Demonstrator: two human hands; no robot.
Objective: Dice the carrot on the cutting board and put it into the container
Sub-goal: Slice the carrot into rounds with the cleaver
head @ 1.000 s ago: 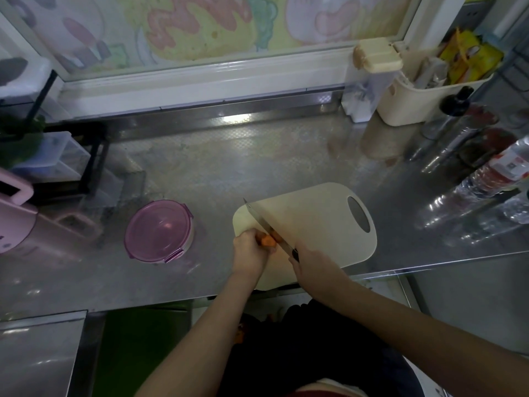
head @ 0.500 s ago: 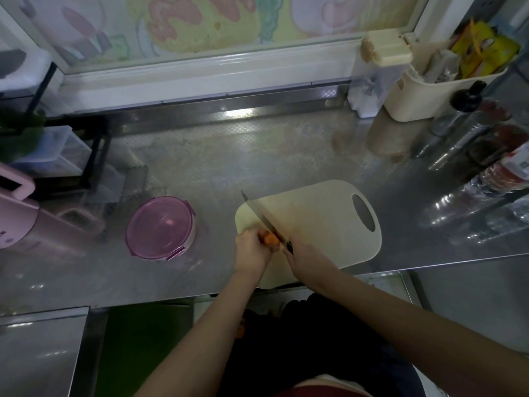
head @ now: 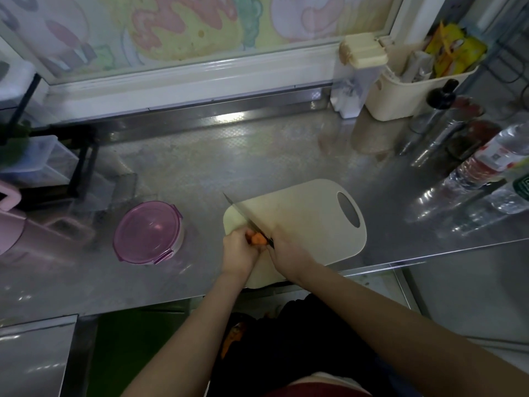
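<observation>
Carrot: an orange piece [head: 257, 239] is lying on the near left part of the cutting board [head: 309, 222], in the middle of the frame, between the two hands.
Left hand: it [head: 239, 250] is curling its fingers round the carrot and holding it down on the board.
Right hand: it [head: 287, 253] is gripping the knife [head: 240, 210] by the handle, just right of the carrot.
Knife: its blade is pointing up and left, and is sitting right against the carrot.
Cutting board: it is lying flat on the shiny metal counter [head: 200, 167], with its handle hole to the right.
Container: the round tub [head: 147, 232] is wearing a pink lid and sitting left of the board, apart from it.
Other things: a cream basket [head: 400, 93] is standing at the upper right, and plastic bottles [head: 483, 164] are lying at the right edge.
</observation>
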